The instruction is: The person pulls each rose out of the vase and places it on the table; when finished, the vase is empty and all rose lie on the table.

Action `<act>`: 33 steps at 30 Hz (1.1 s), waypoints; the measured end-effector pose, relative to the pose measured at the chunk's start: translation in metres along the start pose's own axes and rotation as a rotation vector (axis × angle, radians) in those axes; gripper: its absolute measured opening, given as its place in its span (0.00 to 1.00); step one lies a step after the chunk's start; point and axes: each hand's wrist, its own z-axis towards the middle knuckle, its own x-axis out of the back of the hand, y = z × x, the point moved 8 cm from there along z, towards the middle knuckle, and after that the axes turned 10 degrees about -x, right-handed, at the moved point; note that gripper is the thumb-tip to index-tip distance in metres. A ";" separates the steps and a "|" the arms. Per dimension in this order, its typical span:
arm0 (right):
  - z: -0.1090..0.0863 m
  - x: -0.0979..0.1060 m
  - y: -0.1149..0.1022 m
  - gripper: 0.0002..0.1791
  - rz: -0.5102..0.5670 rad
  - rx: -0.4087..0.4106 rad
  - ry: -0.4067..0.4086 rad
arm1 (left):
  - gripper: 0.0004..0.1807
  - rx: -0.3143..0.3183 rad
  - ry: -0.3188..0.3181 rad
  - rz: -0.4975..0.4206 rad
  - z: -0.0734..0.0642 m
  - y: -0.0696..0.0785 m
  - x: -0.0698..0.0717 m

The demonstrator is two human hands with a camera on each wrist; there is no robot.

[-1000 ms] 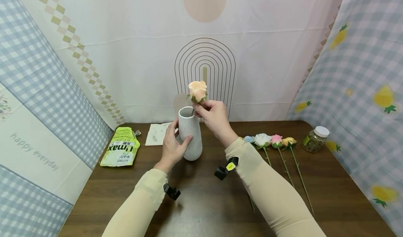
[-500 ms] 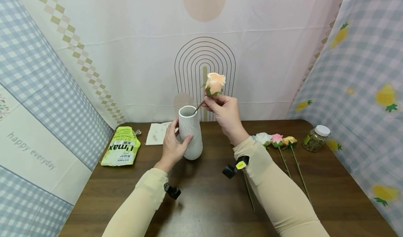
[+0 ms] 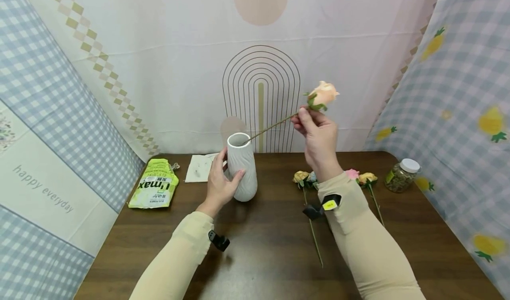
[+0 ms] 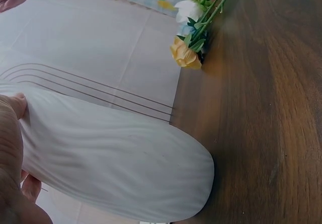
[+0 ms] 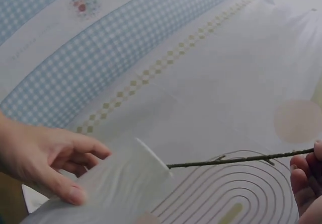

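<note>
My left hand [image 3: 223, 182] grips a white ribbed vase [image 3: 244, 169] round its side, thumb in front; the vase stands on the table. In the left wrist view the vase [image 4: 115, 158] fills the lower left. Up and right of the vase, my right hand [image 3: 320, 134] pinches a peach rose [image 3: 323, 94] by the stem just under its bloom. The thorny stem [image 5: 226, 160] slants down to the vase mouth, its lower end hidden inside the rim. The bloom is outside the right wrist view, where only fingertips [image 5: 302, 176] of that hand show.
On the dark wooden table [image 3: 263, 247], a yellow rose [image 3: 300, 177] and several other artificial flowers lie to the right, partly behind the right arm. A lidded jar [image 3: 402, 176] stands at far right. A green bag [image 3: 154, 185] and white paper [image 3: 198, 169] lie left.
My right hand has moved up and to the right with the peach rose, and more of its stem shows above the vase rim. The left hand and vase have stayed put.
</note>
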 end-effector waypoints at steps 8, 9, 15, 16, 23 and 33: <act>0.008 0.052 -0.023 0.17 0.125 -0.017 0.082 | 0.42 0.002 0.001 0.001 -0.001 0.000 -0.001; 0.008 0.059 -0.025 0.17 0.136 -0.020 0.087 | 0.42 0.000 0.001 0.002 -0.001 0.000 -0.001; 0.005 0.098 -0.025 0.17 0.111 -0.055 0.134 | 0.42 0.001 -0.003 0.010 -0.001 0.000 -0.001; 0.004 0.102 -0.022 0.17 0.080 -0.063 0.142 | 0.42 0.003 -0.003 0.011 -0.001 0.000 -0.001; -0.006 0.123 0.029 0.11 -0.163 -0.170 0.195 | 0.42 0.004 -0.004 0.012 -0.001 -0.001 -0.001; -0.031 0.125 0.114 0.18 -0.530 -0.272 0.134 | 0.42 0.011 -0.001 0.002 -0.001 0.000 -0.001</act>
